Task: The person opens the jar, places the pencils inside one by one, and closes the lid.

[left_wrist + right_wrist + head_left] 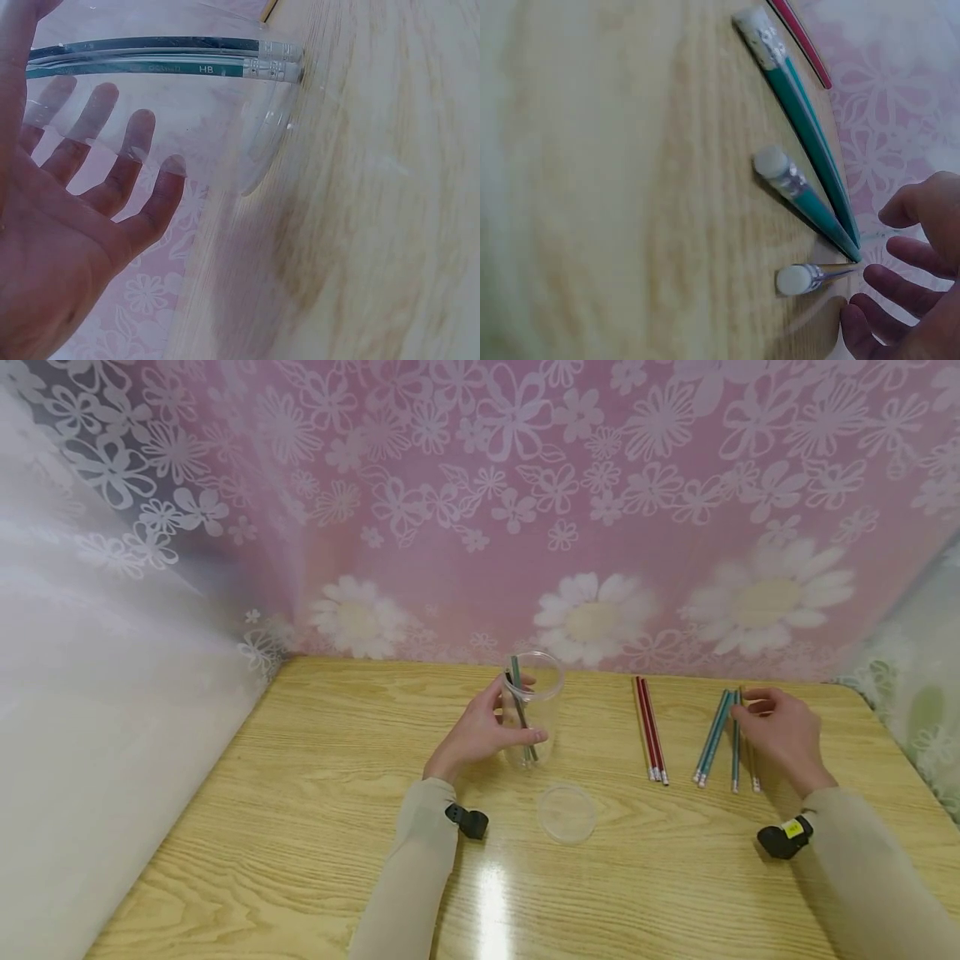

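While left fingers (139,135) clasp the clear jar (546,710), right fingers (900,289) hang apart near pencils (736,752), any contact unclear

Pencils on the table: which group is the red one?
The leftmost group: those red pencils lie nearest the clear jar, while the teal pencils lie further right, closer to the right hand.

From above, the head camera looks forward and down across the table (300,860) to the floral curtain (465,485). The left wrist camera, rolled sideways, looks from close up at the clear jar (217,112); the right, also rolled and close, faces the teal pencils (802,120). The head view shows both from farther off.
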Demonstrator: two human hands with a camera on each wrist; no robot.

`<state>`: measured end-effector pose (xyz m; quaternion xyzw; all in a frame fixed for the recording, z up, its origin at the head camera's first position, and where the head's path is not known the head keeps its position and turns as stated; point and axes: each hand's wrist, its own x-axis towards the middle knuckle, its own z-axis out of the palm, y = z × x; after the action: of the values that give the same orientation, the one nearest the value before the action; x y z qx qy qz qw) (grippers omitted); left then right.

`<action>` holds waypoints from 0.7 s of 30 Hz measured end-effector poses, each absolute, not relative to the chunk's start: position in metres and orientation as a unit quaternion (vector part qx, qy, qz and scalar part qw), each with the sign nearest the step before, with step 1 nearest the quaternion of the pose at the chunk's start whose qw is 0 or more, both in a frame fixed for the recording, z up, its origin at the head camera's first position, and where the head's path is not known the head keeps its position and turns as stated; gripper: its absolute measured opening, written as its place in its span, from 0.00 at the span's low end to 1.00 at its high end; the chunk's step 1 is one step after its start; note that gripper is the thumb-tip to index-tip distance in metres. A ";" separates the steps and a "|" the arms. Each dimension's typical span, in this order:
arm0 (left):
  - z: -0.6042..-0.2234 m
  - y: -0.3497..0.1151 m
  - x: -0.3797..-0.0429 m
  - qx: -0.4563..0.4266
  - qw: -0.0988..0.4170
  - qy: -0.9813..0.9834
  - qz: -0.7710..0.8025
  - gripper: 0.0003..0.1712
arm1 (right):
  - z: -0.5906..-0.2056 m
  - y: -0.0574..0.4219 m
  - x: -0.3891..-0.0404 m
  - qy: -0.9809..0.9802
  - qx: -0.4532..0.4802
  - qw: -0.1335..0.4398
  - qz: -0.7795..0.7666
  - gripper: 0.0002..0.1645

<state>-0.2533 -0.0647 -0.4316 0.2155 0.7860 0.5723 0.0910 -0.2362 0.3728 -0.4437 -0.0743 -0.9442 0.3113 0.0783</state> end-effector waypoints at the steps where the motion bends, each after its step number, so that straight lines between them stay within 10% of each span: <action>1: -0.432 -0.065 -0.253 0.216 0.091 0.785 0.573 0.43 | -0.444 0.374 -0.238 -0.945 -0.076 0.075 0.308 0.31; 21: -0.429 -0.065 -0.253 0.209 0.101 0.785 0.575 0.42 | -0.445 0.374 -0.249 -0.967 -0.050 0.069 0.242 0.21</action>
<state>-0.2528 -0.0654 -0.4294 0.2094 0.7848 0.5745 0.1014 -0.2494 0.3740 -0.4446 -0.0498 -0.9665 0.2420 0.0694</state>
